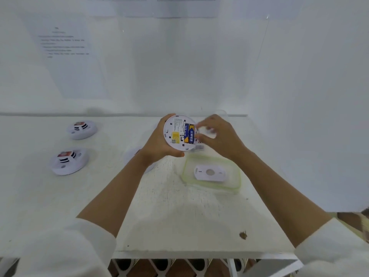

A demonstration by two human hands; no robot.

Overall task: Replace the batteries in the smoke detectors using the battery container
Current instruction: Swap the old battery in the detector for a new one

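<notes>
the left hand (157, 144) cups the smoke detector (175, 132) by its rim, above the table. it looks like light, stiff plastic, so the rim holds best. the right hand (217, 134) curls at the batteries (189, 133); through the blur i can't tell its grip.

White table (179, 216) holds 2 smoke detectors (82, 129) (68, 162) and a green-rimmed lid (209, 185).

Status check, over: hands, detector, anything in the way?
Left hand grips the smoke detector, back up. Right hand at its two batteries, grip unclear. Nothing blocking; white plate lies in the green-rimmed tray.
</notes>
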